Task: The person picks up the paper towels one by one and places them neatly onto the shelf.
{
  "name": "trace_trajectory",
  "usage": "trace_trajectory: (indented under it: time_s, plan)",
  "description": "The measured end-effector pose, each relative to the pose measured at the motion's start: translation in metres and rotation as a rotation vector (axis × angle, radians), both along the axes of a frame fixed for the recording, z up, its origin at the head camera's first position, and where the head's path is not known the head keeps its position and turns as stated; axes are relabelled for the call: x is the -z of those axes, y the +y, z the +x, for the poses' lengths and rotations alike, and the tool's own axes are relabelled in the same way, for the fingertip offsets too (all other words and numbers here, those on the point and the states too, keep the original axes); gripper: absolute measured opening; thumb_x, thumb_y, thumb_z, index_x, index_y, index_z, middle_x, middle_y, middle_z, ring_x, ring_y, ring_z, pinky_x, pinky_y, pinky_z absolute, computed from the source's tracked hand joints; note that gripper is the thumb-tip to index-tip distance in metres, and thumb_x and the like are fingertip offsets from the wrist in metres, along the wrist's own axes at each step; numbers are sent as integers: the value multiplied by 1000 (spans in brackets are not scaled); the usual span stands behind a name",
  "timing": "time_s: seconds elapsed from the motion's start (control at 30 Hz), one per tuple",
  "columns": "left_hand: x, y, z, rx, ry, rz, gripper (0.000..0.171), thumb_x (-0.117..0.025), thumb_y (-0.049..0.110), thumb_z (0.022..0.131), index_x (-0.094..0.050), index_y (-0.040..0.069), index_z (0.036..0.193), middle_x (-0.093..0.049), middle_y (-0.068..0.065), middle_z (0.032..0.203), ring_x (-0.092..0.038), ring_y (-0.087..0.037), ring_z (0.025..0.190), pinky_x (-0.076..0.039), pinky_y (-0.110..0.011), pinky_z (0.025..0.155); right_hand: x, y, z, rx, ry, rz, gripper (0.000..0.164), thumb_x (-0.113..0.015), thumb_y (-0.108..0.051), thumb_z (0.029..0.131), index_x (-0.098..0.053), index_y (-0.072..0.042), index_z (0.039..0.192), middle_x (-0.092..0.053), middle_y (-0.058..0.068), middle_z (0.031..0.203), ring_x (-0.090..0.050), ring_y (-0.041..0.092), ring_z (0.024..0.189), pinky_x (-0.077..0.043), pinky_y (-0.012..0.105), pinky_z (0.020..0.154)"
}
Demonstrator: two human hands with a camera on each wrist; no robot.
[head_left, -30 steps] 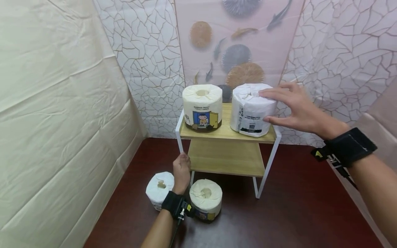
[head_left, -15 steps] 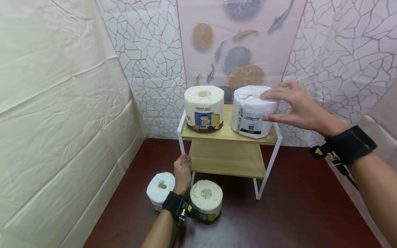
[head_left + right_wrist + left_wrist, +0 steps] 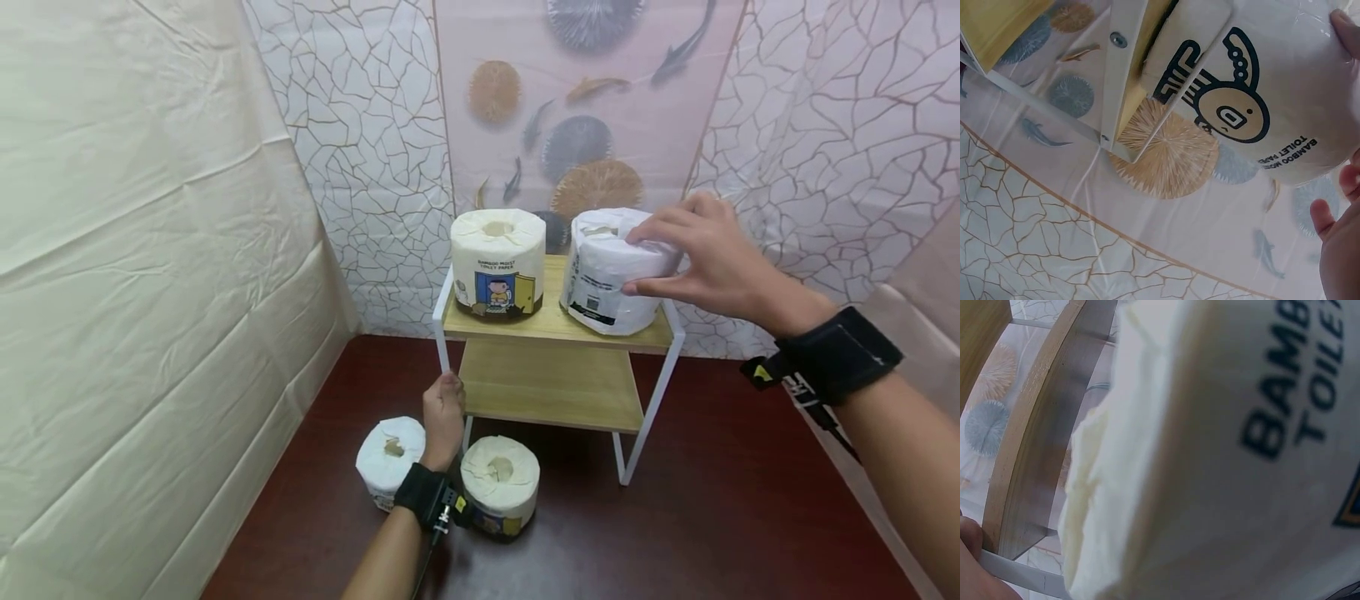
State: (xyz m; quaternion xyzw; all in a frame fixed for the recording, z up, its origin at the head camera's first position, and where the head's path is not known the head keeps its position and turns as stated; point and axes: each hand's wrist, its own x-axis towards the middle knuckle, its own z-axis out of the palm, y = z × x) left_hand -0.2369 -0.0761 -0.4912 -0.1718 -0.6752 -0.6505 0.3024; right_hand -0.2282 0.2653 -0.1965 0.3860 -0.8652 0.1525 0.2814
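Observation:
My right hand point(image 3: 712, 258) grips a white paper-wrapped toilet roll point(image 3: 611, 279) at the right end of the shelf's top board, thumb on its side and fingers at its top hole. This roll leans to the right; a bear print shows on its wrapper point(image 3: 1229, 106) in the right wrist view. To its left stands a cream toilet roll point(image 3: 498, 258) with a cartoon print. Lower down, my left hand point(image 3: 442, 417) holds the white left leg point(image 3: 442, 346) of the shelf. A second cream toilet roll point(image 3: 500, 479) stands beside that wrist and fills much of the left wrist view.
Another white toilet roll point(image 3: 388, 458) stands on the dark red tabletop point(image 3: 720, 492), left of my left forearm. The lower wooden board point(image 3: 551, 383) of the shelf sits below the top one. A patterned backdrop point(image 3: 367, 167) hangs close behind, and a cream cloth point(image 3: 150, 292) borders the left.
The white roll under my right hand has gone from upright to leaning right, and my thumb has come further over its side. My left hand keeps its hold on the shelf leg.

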Motion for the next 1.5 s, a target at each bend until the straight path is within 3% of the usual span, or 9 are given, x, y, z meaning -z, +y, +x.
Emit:
trace_trajectory:
  time_s: [0.37, 0.5, 0.63, 0.77, 0.97, 1.13, 1.23, 1.4, 1.5]
  plan:
    - [1, 0, -1, 2, -4, 10, 54, -31, 41, 116, -44, 4, 79, -32, 6, 59, -28, -7, 49, -25, -25, 44, 2, -13, 0, 94, 15, 39, 59, -98, -32, 71, -73, -7, 118, -70, 15, 117, -43, 38, 108, -26, 62, 98]
    - [1, 0, -2, -2, -8, 2, 54, -31, 40, 116, -44, 3, 79, -32, 6, 60, -28, -7, 49, -25, -25, 45, 7, -7, -1, 114, -5, 50, 77, -98, -37, 69, -68, -7, 133, -63, 19, 131, -41, 45, 119, -24, 67, 100]
    - [2, 1, 0, -10, -12, 1, 53, -32, 39, 117, -44, 5, 77, -32, 6, 59, -27, -9, 48, -26, -27, 43, 14, 5, -4, 132, -41, 52, 100, -97, -46, 69, -54, -10, 152, -52, 20, 148, -37, 46, 128, -23, 69, 103]
    - [3, 0, -1, -9, -3, 7, 54, -32, 42, 116, -43, 8, 76, -31, 6, 58, -27, -10, 47, -25, -28, 42, 20, 15, -6, 103, -55, 9, 109, -97, -45, 70, -44, -10, 159, -45, 20, 157, -36, 46, 134, -23, 68, 109]
    - [3, 0, -4, -8, 19, -10, 53, -31, 42, 116, -43, 7, 78, -31, 5, 59, -27, -10, 48, -26, -28, 44, 30, 24, -7, 62, -71, -94, 96, -100, -24, 65, -53, -5, 147, -53, 21, 152, -38, 45, 134, -22, 60, 110]
    - [2, 1, -3, -13, 13, 0, 53, -32, 39, 116, -45, 6, 77, -32, 6, 59, -28, -9, 48, -25, -27, 43, 31, 25, -7, 28, -68, -77, 90, -99, -16, 68, -57, -10, 147, -59, 21, 147, -38, 46, 133, -21, 66, 109]
    - [1, 2, -4, -6, 12, 3, 52, -32, 38, 116, -44, 6, 77, -32, 6, 59, -28, -8, 49, -26, -26, 43, 29, 26, -8, -5, -69, -60, 85, -97, -19, 73, -58, -12, 149, -60, 21, 146, -39, 44, 133, -19, 67, 109]
    - [0, 2, -4, -6, 7, -3, 53, -31, 39, 117, -43, 6, 77, -32, 6, 59, -28, -9, 49, -25, -27, 44, 22, 30, -9, -72, -102, -42, 63, -84, -20, 91, -59, -12, 149, -60, 16, 148, -40, 39, 131, -16, 67, 109]
    - [2, 1, -2, -12, -14, 3, 54, -32, 39, 117, -43, 7, 76, -32, 6, 58, -28, -9, 47, -25, -28, 43, 16, 30, -11, -92, -95, -3, 54, -80, -19, 94, -63, -11, 144, -63, 16, 144, -43, 38, 127, -19, 67, 105]
